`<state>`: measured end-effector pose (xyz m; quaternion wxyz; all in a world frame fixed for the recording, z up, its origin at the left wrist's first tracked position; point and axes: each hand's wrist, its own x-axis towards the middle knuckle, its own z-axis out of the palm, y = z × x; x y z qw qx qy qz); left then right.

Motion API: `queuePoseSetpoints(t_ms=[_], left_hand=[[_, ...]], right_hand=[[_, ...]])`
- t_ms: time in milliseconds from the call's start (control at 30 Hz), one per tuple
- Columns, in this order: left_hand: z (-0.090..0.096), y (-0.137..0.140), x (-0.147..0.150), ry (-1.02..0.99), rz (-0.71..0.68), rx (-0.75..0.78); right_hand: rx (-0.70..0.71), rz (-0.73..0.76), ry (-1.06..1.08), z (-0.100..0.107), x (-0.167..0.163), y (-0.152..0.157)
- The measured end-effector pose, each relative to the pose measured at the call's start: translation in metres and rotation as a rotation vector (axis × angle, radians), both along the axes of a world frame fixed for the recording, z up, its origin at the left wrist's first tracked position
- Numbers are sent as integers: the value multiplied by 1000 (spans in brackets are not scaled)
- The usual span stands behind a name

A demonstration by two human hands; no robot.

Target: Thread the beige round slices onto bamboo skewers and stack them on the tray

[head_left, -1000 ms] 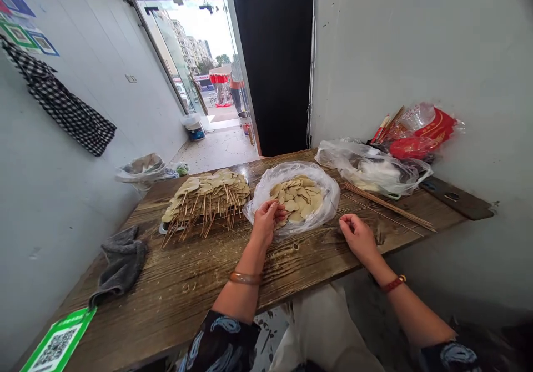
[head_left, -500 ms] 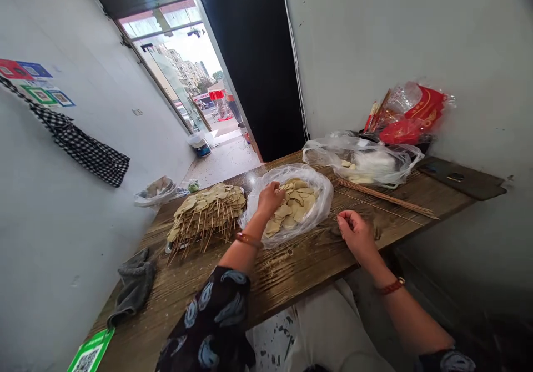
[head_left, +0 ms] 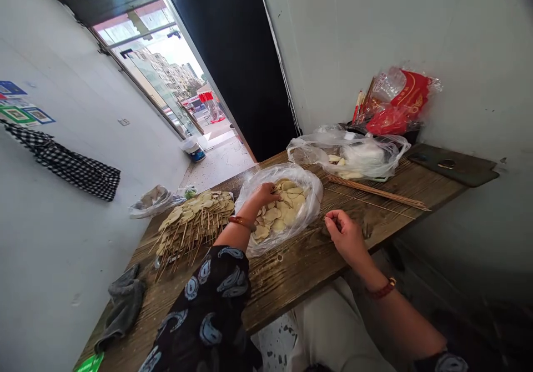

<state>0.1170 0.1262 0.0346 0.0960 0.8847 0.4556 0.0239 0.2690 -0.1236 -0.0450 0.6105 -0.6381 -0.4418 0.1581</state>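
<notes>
A clear plastic bag (head_left: 310,211) stands open on the wooden table, full of thin, pale yellow slices (head_left: 287,202) that look like potato. My left hand (head_left: 263,195) reaches over its left side, fingers a little apart and touching the slices. To the bag's right, my right hand (head_left: 347,236) is closed in a pinch above the table's near edge; whatever may be between its fingertips does not show. On the left lies a big heap of skewered slices (head_left: 195,216), sticks pointing toward me. A bundle of bamboo skewers (head_left: 377,192) and a single skewer (head_left: 370,201) lie beyond my right hand.
Another plastic bag (head_left: 353,155) with pale pieces rests at the back, near red packaging (head_left: 403,105). A dark phone-like slab (head_left: 452,165) is at the right corner. A grey cloth (head_left: 122,302) lies front left on the table (head_left: 287,283). Walls border both sides.
The whole view has shifted, so things on the table appear further left. My left hand has turned slightly and its fingers have spread among the slices. My right hand keeps its pinch.
</notes>
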Motion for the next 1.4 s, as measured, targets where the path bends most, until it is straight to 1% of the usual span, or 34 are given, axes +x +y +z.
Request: queuePoseSetpoints(t_ms=[200,333,433,500,567,633,700,767,833,900,933,967,1067,1100,1133,1200,1267,1333,1400], left_hand=[[3,-7,8,109,58,117],[3,-13,15,130,95,122],[4,-13,14,132,144,135],[7,-10,9,103,189,154],[13,-5,2,26,240,177],[22,-1,-5,-62,272,197],[34,1,-11,-121,275,207],[44,-4,-15,-182,241,214],[49,-19,-17,-243,177,240],[46,-43,-21,-214,128,309],[41,-57,-24,-182,102,314],[36,-70,-28,-153,61,282],[19,-104,-42,-96,-106,41],[16,-111,-46,-99,-171,13],[15,-116,-48,-104,-217,17],[16,-119,-47,-131,-246,77],[19,-115,-37,-125,-234,152],[19,-107,-21,-48,-272,197],[15,-97,-4,49,-345,253]], right_hand=[[-16,8,-8,2,0,-1],[-14,7,-7,3,0,-2],[-11,3,-5,2,0,-1],[-7,-7,-13,1,0,0],[0,-9,-21,0,0,0],[2,0,-21,-1,1,1],[-3,8,-13,-1,1,0],[-5,4,-8,0,0,-1],[-2,-9,-14,0,0,-1],[-1,-17,-24,0,0,-2],[0,-16,-25,0,0,-2],[1,-14,-24,0,0,-2],[7,-5,-25,-1,1,-1],[10,-3,-27,-2,1,-1],[11,-3,-30,-3,1,-1],[10,-4,-31,-3,1,-1],[5,-7,-32,-3,1,-1],[-5,-12,-38,-2,0,-2],[-7,-22,-44,-1,0,-3]])
